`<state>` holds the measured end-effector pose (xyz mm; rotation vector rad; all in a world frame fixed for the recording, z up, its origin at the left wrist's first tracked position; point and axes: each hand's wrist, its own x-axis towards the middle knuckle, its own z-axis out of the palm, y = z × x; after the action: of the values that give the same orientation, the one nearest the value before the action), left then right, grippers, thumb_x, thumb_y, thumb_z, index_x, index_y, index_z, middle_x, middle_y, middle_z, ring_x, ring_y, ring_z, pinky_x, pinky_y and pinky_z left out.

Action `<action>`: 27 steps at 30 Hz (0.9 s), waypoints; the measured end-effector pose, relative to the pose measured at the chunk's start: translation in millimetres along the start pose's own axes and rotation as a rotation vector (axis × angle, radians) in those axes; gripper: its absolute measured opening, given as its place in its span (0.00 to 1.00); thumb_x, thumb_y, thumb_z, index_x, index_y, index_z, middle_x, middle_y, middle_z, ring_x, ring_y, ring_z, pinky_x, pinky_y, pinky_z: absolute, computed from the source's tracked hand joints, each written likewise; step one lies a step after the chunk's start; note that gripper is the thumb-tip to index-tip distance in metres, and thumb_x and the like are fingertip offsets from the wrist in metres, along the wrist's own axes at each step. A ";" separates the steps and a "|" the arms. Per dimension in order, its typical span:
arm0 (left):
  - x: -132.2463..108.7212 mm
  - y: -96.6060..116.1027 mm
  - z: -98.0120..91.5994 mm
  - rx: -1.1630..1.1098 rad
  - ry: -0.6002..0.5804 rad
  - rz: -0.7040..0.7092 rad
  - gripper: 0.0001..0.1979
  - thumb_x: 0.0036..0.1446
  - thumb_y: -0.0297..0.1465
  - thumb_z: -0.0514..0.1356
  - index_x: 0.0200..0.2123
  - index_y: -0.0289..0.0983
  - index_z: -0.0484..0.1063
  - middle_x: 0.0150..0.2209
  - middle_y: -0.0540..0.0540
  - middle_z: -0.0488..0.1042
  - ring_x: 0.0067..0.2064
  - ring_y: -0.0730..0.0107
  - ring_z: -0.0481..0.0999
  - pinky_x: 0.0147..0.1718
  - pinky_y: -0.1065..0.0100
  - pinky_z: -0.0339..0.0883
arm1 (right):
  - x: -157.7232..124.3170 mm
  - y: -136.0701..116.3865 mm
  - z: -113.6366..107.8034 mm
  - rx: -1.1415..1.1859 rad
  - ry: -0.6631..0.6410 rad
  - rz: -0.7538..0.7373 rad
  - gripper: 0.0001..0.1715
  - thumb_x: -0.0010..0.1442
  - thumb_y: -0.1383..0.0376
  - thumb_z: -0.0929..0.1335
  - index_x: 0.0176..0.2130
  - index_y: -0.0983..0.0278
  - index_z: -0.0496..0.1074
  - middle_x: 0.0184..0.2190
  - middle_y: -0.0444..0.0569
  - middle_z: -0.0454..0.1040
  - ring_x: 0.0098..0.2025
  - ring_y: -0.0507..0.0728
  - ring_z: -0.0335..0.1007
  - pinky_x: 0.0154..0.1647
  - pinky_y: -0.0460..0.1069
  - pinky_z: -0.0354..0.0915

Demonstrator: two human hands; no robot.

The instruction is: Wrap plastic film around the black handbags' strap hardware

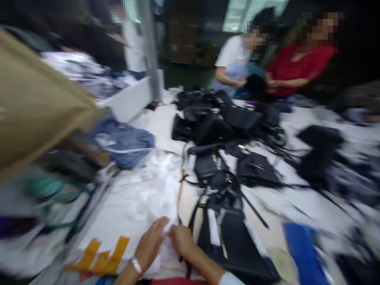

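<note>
Pinching the white wrapping [148, 198] at lower centre, left hand [151, 243] and right hand [181, 238] have fingers clamped on its near edge; the black bag [237, 245] just to the right lies bare, so the work looks barely begun.

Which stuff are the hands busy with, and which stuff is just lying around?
In hand: left hand and right hand on the white wrapping; black bag right beside them.
Lying about: pile of black bags, blue bundle, yellow strips, brown box.
</note>
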<state>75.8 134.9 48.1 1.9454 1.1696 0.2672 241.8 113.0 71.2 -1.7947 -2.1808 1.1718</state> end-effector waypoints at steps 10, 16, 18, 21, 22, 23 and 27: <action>50.9 24.7 -16.3 0.509 -0.372 0.177 0.04 0.56 0.31 0.54 0.32 0.39 0.68 0.37 0.45 0.72 0.43 0.60 0.69 0.42 0.62 0.62 | -19.7 19.2 0.2 -0.033 0.130 0.290 0.14 0.63 0.64 0.60 0.47 0.69 0.62 0.33 0.59 0.77 0.37 0.63 0.75 0.36 0.54 0.68; 52.1 35.7 -34.1 0.411 -0.405 0.341 0.10 0.52 0.27 0.57 0.40 0.39 0.69 0.54 0.42 0.67 0.56 0.56 0.61 0.54 0.56 0.53 | -31.2 7.0 -7.0 -0.058 0.175 0.210 0.14 0.65 0.60 0.57 0.45 0.66 0.63 0.34 0.54 0.77 0.36 0.61 0.75 0.34 0.52 0.67; 47.5 34.1 -33.0 0.264 -0.483 0.265 0.16 0.52 0.28 0.57 0.46 0.40 0.67 0.50 0.43 0.71 0.53 0.59 0.66 0.53 0.60 0.55 | -36.6 2.3 -5.4 -0.064 0.149 0.167 0.15 0.64 0.61 0.58 0.47 0.67 0.63 0.33 0.54 0.77 0.35 0.60 0.75 0.33 0.50 0.66; 42.7 34.0 -28.1 0.076 -0.591 0.100 0.13 0.53 0.31 0.56 0.43 0.41 0.67 0.38 0.49 0.76 0.41 0.64 0.73 0.41 0.67 0.62 | -41.6 3.7 -8.1 -0.088 0.109 0.136 0.15 0.64 0.61 0.58 0.47 0.67 0.64 0.33 0.54 0.77 0.35 0.60 0.75 0.32 0.49 0.64; 42.4 34.4 -26.6 0.039 -0.602 0.062 0.10 0.53 0.33 0.55 0.40 0.41 0.68 0.34 0.50 0.77 0.37 0.65 0.74 0.37 0.69 0.62 | -41.8 7.7 -12.0 -0.105 0.084 0.122 0.15 0.64 0.61 0.58 0.45 0.66 0.65 0.33 0.54 0.77 0.35 0.60 0.74 0.32 0.49 0.64; 42.8 34.7 -25.4 0.018 -0.597 0.034 0.07 0.54 0.34 0.55 0.36 0.40 0.69 0.30 0.52 0.76 0.33 0.66 0.74 0.34 0.70 0.61 | -41.1 13.4 -17.5 -0.129 0.053 0.106 0.15 0.65 0.59 0.58 0.43 0.65 0.66 0.33 0.53 0.77 0.36 0.59 0.74 0.32 0.48 0.63; 47.0 30.1 -25.2 0.019 -0.476 -0.054 0.09 0.55 0.36 0.53 0.29 0.39 0.68 0.22 0.53 0.73 0.27 0.68 0.72 0.30 0.71 0.57 | -28.7 48.8 -47.4 -0.259 -0.007 0.080 0.15 0.66 0.61 0.56 0.44 0.65 0.66 0.37 0.55 0.76 0.40 0.59 0.72 0.36 0.48 0.61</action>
<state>106.5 180.0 76.0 1.8522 0.9064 -0.2281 314.0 112.6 86.7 -1.9940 -2.3793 0.9455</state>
